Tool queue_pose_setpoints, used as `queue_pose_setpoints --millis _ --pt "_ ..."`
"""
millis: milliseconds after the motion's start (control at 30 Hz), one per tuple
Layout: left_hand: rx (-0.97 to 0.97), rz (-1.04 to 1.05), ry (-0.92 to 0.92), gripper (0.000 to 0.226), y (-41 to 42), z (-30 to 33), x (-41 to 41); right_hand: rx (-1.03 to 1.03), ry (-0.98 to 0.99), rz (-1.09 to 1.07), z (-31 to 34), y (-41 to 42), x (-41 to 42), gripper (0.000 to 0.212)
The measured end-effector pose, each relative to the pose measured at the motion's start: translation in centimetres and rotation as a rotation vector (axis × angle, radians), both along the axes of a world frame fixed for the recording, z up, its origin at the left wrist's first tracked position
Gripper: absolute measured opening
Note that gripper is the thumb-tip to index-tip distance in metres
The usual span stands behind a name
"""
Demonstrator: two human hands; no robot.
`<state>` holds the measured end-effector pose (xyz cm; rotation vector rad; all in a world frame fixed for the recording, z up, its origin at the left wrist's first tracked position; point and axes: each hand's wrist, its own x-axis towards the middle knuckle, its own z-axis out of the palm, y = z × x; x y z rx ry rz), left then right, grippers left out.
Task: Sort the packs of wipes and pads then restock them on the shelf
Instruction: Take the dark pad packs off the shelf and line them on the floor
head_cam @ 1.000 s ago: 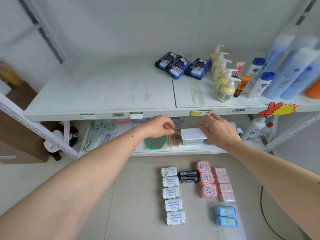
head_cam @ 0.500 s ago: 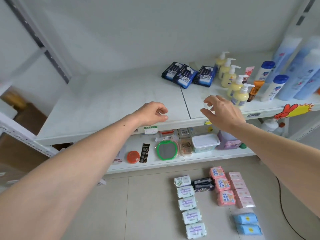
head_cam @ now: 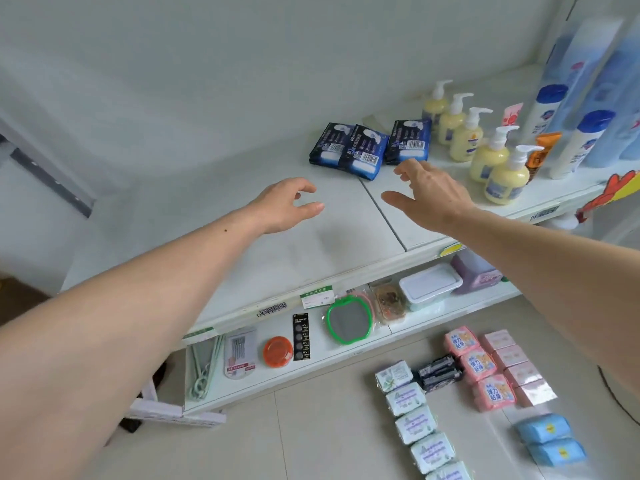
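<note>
Above shelf (head_cam: 242, 216): 2 hands, fingers loose

White metal shelving (head_cam: 298, 261) against a pale wall (head_cam: 242, 64), beige tiled floor (head_cam: 329, 438).

Honestly not much here is readable. The pink packs (head_cam: 481, 370) on the floor have big Chinese characters on the front, looks like 弹力贴身 but it's a bit fuzzy. The dark blue packs (head_cam: 367, 148) on the upper shelf show white barcode stickers, digits too small to make out. The shelf edge (head_cam: 277, 308) carries a barcode strip starting with something like "DH", plus a green-and-white price tag (head_cam: 317, 299) whose print is unreadable. The white bottles with blue caps (head_cam: 575, 147) have a red and blue shield logo, name not legible. Greenish packs (head_cam: 414, 424) on the floor have purple lettering, too blurry.
</note>
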<state>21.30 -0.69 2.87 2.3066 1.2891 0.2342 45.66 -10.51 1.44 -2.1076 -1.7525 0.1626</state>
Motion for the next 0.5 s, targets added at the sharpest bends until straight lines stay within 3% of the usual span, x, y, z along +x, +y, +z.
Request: queue_pose_setpoints --millis 200,500 --pt "-0.014 -0.05 0.023 0.057 5.7 -2.3 -1.2 -0.025 0.142 -0.132 -3.0 3.5 -2.1 0.058" --pt "-0.074 0.007 -0.111 0.063 12.7 -4.8 3.2 -0.058 0.192 -0.21 -5.8 9.9 -1.5 0.059"
